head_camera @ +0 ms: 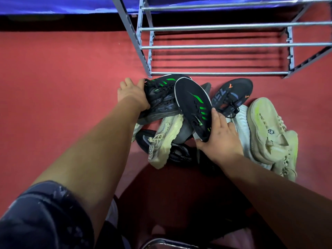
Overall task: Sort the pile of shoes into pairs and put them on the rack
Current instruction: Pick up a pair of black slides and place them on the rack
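Head view: a dark patterned sleeve (45, 212) is seen at the lower left, and both bare forearms are extended forward over the red floor (62, 78). The pile of shoes (179, 130) lies on that floor between the person and the rack. At its near edge a black shoe with white lettering (181, 155) is overlaid by a cream shoe (165, 141) lying on its side. The right hand (221, 141) is positioned just beyond these. Its grip is closed on the rear end of a black shoe with green stripes (194, 105), which is held tilted with the toe pointing away. To the right, two cream shoes with yellow-green marks (265, 126) are stacked beside a white ribbed sole (240, 123). Further out, the left hand (133, 94) is wrapped around the left end of a second black shoe with green stripes (161, 90), which sits on the far-left side of the pile. A black shoe with orange marks (231, 96) lies at the far right. Just beyond, the metal rack (215, 45) stands on the floor, its horizontal rails running left to right. A blue cloth (53, 6) is seen at the top edge.
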`<state>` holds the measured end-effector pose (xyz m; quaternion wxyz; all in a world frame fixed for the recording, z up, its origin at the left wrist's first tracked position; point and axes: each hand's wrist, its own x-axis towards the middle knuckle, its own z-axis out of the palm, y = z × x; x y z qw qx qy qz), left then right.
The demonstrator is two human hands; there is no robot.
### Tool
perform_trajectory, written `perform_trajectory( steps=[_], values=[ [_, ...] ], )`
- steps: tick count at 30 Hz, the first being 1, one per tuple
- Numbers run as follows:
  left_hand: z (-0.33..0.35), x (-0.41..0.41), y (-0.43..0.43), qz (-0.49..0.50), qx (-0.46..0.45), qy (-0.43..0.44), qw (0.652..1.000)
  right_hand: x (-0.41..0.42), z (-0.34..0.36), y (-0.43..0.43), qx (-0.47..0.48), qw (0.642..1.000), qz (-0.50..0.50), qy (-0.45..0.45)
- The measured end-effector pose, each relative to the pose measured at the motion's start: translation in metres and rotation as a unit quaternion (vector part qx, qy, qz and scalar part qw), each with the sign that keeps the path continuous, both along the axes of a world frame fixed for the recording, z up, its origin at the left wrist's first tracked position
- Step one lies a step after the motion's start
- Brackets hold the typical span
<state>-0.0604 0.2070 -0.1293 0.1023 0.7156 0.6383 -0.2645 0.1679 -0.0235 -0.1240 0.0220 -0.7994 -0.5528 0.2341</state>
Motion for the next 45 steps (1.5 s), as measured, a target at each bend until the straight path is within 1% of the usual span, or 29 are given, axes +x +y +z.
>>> perform_trajectory(
  steps=[2, 4, 6, 8, 12, 15, 18, 21, 25, 27, 31, 34, 39, 40, 42, 45],
  values=[
    [0.001, 0.003, 0.003, -0.001, 0.006, 0.011, 1.0, 0.005, 0.0, 0.0, 0.002, 1.0, 0.002, 0.022],
    [0.0, 0.005, 0.004, 0.0, 0.005, 0.004, 1.0, 0.011, -0.001, 0.0, -0.001, 0.999, 0.003, 0.046],
    [-0.002, 0.006, 0.004, 0.016, -0.026, -0.031, 0.999, 0.016, -0.002, 0.0, -0.004, 0.998, 0.002, 0.064],
    [0.0, 0.004, 0.003, 0.015, -0.054, -0.043, 0.998, 0.018, -0.003, 0.002, -0.011, 0.997, 0.001, 0.071],
    [0.017, 0.005, -0.004, 0.014, -0.098, 0.005, 0.995, 0.019, -0.001, 0.003, -0.025, 0.997, -0.007, 0.077],
    [0.034, 0.005, -0.013, 0.039, -0.132, 0.009, 0.99, 0.022, 0.003, 0.005, -0.042, 0.995, 0.0, 0.087],
    [0.049, 0.001, -0.026, 0.063, -0.12, -0.031, 0.99, 0.025, 0.017, 0.01, -0.058, 0.996, 0.013, 0.06],
    [0.07, 0.001, -0.047, 0.134, -0.09, -0.091, 0.983, 0.025, 0.043, 0.013, -0.063, 0.997, 0.015, 0.049],
    [0.108, 0.001, -0.086, 0.169, -0.04, -0.08, 0.982, 0.017, 0.09, 0.013, -0.064, 0.997, 0.0, 0.044],
    [0.134, 0.0, -0.109, 0.191, -0.029, -0.094, 0.977, 0.012, 0.113, 0.008, -0.071, 0.996, -0.014, 0.045],
    [0.182, 0.001, -0.159, 0.229, -0.01, -0.155, 0.961, 0.0, 0.153, -0.012, -0.067, 0.995, -0.049, 0.051],
    [0.214, 0.002, -0.196, 0.238, 0.008, -0.225, 0.945, -0.007, 0.189, -0.03, -0.055, 0.993, -0.081, 0.07],
    [0.265, 0.001, -0.246, 0.275, -0.005, -0.347, 0.897, -0.012, 0.247, -0.068, 0.029, 0.987, -0.115, 0.105],
    [0.276, 0.0, -0.255, 0.272, -0.005, -0.367, 0.889, -0.011, 0.259, -0.078, 0.045, 0.986, -0.121, 0.108],
    [0.3, 0.0, -0.264, 0.245, -0.033, -0.4, 0.882, -0.007, 0.28, -0.093, 0.085, 0.984, -0.12, 0.106],
    [0.329, 0.003, -0.268, 0.205, -0.091, -0.416, 0.881, 0.0, 0.296, -0.103, 0.146, 0.982, -0.072, 0.096]
  ],
)
